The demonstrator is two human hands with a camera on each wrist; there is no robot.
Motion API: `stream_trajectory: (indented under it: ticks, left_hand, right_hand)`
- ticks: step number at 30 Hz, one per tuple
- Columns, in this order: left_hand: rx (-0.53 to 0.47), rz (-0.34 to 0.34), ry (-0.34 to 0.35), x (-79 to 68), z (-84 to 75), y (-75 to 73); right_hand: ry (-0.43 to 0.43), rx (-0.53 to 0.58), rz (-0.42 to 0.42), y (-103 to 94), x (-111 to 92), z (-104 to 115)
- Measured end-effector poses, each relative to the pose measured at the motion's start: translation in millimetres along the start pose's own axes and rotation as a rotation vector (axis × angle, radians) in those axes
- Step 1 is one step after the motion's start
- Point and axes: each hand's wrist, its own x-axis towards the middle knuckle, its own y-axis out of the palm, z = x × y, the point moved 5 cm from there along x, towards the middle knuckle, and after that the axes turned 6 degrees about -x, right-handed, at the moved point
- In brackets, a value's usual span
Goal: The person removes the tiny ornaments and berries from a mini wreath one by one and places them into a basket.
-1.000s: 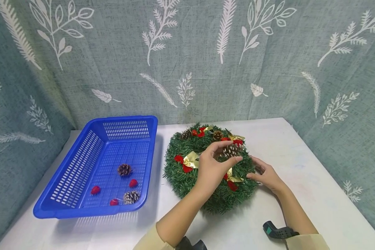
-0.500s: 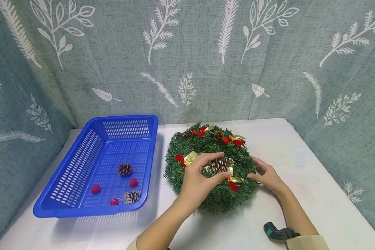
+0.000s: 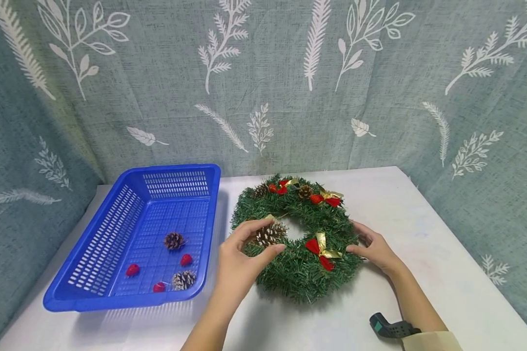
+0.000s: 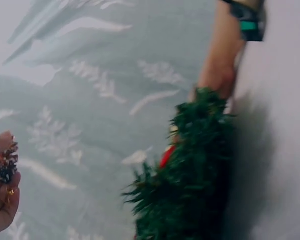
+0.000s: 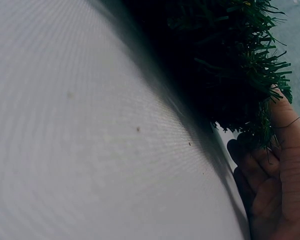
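A white-tipped pine cone [image 3: 272, 234] is pinched between the thumb and fingers of my left hand [image 3: 234, 258], above the left side of the green wreath [image 3: 303, 280]. In the left wrist view the same pine cone [image 4: 4, 164] shows at the left edge, with a thin gold wire by the fingers. My right hand [image 3: 377, 251] grips the wreath's right rim, thumb on the greenery and fingers curled at the outer edge. Red-and-gold bows [image 3: 322, 251], small brown pine cones [image 3: 305, 191] and a red berry [image 3: 316, 199] sit on the wreath. My left hand hides part of its left side.
A blue plastic basket [image 3: 213, 209] stands on the white table [image 3: 377, 190] to the left. Inside lie a brown pine cone [image 3: 173, 240], a whitish pine cone [image 3: 184, 280] and several red berries [image 3: 132, 269]. A patterned grey-green curtain [image 3: 167, 87] hangs behind.
My left hand has carried the pine cone leftward and down, from the wreath's upper right over to its left side. The right hand has kept its place on the rim.
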Motion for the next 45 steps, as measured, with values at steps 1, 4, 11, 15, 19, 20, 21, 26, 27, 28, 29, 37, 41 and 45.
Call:
stream_trajectory:
  ticks: [1,4,11,15,19,20,21,26,27,28,29,37,41,45]
  left_hand:
    - [0.005,-0.021,-0.008,0.4,-0.6,-4.7]
    - [0.044,-0.074,-0.046,1.0,-1.6,-18.4]
    - [0.083,-0.195,-0.096,1.4,-1.9,-44.5]
    - [0.157,-0.267,-0.095,2.7,0.5,-58.8]
    - [0.184,-0.350,-0.128,3.7,4.5,-77.6]
    - [0.180,-0.373,-0.138,3.6,5.3,-82.5]
    - [0.175,-0.392,-0.149,3.4,6.3,-87.2]
    - [0.151,-0.451,-0.179,3.9,10.2,-104.1]
    - [0.148,-0.457,-0.186,4.4,11.5,-106.5]
    - [0.145,-0.464,-0.192,4.8,12.8,-109.0]
    - [0.137,-0.470,-0.197,5.6,14.4,-111.7]
    - [0.079,-0.580,-0.242,7.2,29.3,-144.3]
    - [0.151,-0.619,-0.258,6.1,33.1,-156.5]
    - [0.216,-0.622,-0.274,4.6,36.6,-162.5]
  right_hand:
    - [0.000,0.006,0.002,0.6,0.0,0.0]
    - [0.001,0.016,0.005,2.0,0.0,0.3]
    - [0.005,0.013,0.015,2.1,-0.4,0.9]
    - [0.009,0.007,0.019,0.2,-0.8,1.2]
    - [0.007,-0.001,0.018,-0.5,-0.5,2.1]
    - [0.007,-0.003,0.019,-0.2,-0.3,2.4]
    - [0.006,-0.002,0.020,0.2,0.0,2.6]
    - [0.011,-0.005,0.025,1.5,0.4,2.8]
    - [0.012,-0.005,0.024,1.3,0.2,2.8]
    - [0.013,-0.010,0.023,1.1,0.0,2.4]
    - [0.014,-0.008,0.020,0.7,-0.2,2.5]
    - [0.012,-0.004,0.020,-0.5,1.3,4.1]
    - [0.007,0.000,0.015,-0.5,1.1,5.0]
    - [0.011,-0.009,0.015,0.0,-0.8,2.9]
